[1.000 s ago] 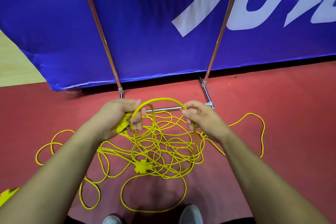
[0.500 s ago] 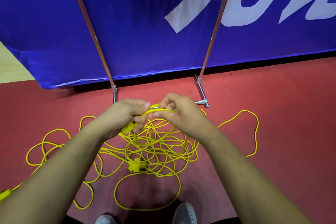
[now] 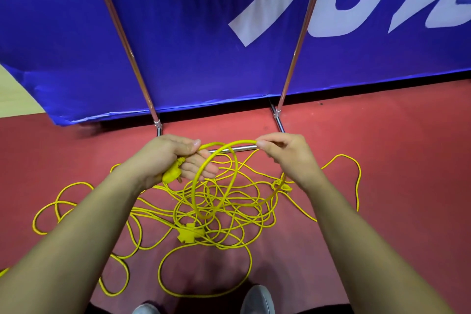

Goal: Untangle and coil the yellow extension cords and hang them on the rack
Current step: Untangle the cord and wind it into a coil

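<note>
Left hand (image 3: 175,160) grips plug (image 3: 171,173); right hand (image 3: 285,155) pinches yellow cord (image 3: 229,144)

Wearer as seen from my remote feed: bare arms and a pair of grey shoes

Pretty plain from where I'm watching: the left forearm (image 3: 76,232) and right forearm (image 3: 369,237) are uncovered right to the frame edge. The left hand (image 3: 175,158) and right hand (image 3: 288,158) are bare too, with a short-trimmed nail on the left thumb. At the bottom edge I get the rounded toe caps of the left shoe (image 3: 146,308) and right shoe (image 3: 257,299), light grey and smooth-looking.
</note>
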Demonstrator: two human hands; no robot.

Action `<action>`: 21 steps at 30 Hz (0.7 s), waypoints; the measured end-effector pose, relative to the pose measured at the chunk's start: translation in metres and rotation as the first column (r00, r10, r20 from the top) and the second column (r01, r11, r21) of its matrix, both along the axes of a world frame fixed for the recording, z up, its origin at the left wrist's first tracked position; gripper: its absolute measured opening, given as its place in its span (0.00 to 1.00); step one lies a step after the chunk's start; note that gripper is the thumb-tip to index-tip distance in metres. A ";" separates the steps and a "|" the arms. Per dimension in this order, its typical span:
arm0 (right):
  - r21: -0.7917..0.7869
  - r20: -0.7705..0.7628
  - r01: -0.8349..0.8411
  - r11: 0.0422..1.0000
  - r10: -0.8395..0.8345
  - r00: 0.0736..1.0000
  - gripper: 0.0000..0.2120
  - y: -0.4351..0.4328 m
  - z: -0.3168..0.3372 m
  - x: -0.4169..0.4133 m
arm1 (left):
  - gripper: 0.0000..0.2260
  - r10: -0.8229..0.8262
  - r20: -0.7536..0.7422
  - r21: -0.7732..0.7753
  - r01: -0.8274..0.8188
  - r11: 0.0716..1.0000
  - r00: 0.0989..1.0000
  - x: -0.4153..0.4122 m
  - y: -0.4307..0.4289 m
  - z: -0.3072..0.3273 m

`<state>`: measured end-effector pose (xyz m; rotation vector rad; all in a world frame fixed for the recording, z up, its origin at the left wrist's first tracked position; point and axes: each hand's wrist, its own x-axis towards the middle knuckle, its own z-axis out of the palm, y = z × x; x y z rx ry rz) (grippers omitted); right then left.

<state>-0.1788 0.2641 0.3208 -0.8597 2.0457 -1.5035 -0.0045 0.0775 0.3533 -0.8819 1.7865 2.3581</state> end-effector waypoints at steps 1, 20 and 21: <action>0.017 -0.049 -0.047 0.999 0.047 0.998 0.03 -0.002 0.008 0.005 | 0.15 -0.005 -0.006 0.001 0.005 1.000 1.000 0.000 0.001 0.000; 0.208 -0.127 -0.245 0.947 0.275 0.953 0.06 -0.029 -0.020 0.008 | 0.11 0.032 -0.193 -0.017 -0.036 0.999 0.981 0.031 -0.004 0.016; 0.209 -0.145 -0.211 0.955 0.243 0.959 0.06 -0.028 -0.026 0.007 | 0.12 0.039 -0.192 0.036 -0.032 0.999 0.981 0.033 -0.005 0.018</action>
